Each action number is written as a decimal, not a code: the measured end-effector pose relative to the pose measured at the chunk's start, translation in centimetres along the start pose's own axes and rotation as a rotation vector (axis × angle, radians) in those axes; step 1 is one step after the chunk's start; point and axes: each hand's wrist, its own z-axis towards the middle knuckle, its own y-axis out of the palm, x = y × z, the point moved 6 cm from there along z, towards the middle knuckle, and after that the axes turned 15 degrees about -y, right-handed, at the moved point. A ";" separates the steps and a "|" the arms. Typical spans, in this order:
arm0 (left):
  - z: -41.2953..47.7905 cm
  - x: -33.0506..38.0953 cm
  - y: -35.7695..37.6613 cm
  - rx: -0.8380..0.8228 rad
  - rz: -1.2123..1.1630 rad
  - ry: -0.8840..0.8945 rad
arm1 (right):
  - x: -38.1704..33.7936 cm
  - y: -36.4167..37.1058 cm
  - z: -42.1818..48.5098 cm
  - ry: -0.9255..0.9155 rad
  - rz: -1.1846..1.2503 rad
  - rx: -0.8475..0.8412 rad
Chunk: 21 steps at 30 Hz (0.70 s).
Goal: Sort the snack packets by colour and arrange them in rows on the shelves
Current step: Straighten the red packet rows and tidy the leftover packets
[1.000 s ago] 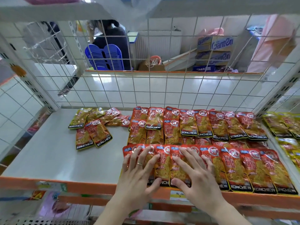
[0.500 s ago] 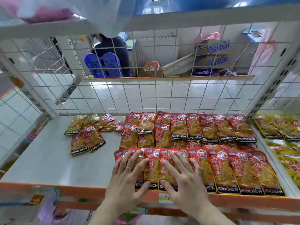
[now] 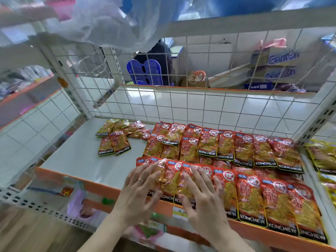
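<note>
Red KONCHEW snack packets lie in overlapping rows on the white shelf [image 3: 76, 160]: a front row [image 3: 254, 199] along the orange edge and a back row [image 3: 241, 148] near the wire mesh. My left hand [image 3: 138, 190] and my right hand [image 3: 201, 195] rest flat, fingers spread, on the leftmost packets of the front row. A small loose pile of red and yellowish packets [image 3: 116, 140] lies at the shelf's back left, apart from both hands. Yellow packets [image 3: 323, 155] fill the neighbouring shelf bay on the right.
A white wire mesh [image 3: 200, 110] backs the shelf, with slotted uprights [image 3: 320, 120] at the corners. The shelf above [image 3: 236, 22] holds clear plastic bags. Behind the mesh a person sits on a blue chair [image 3: 145, 71] near stacked cardboard boxes [image 3: 280, 66].
Both hands stay flat on the front row's left packets. The view has tilted and shifted, so the shelf now slopes down to the right; the packets look unmoved.
</note>
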 end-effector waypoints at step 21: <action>1.2 -9.3 -4.3 0.102 -0.278 -0.316 | -6.9 0.5 10.0 -0.104 0.088 0.019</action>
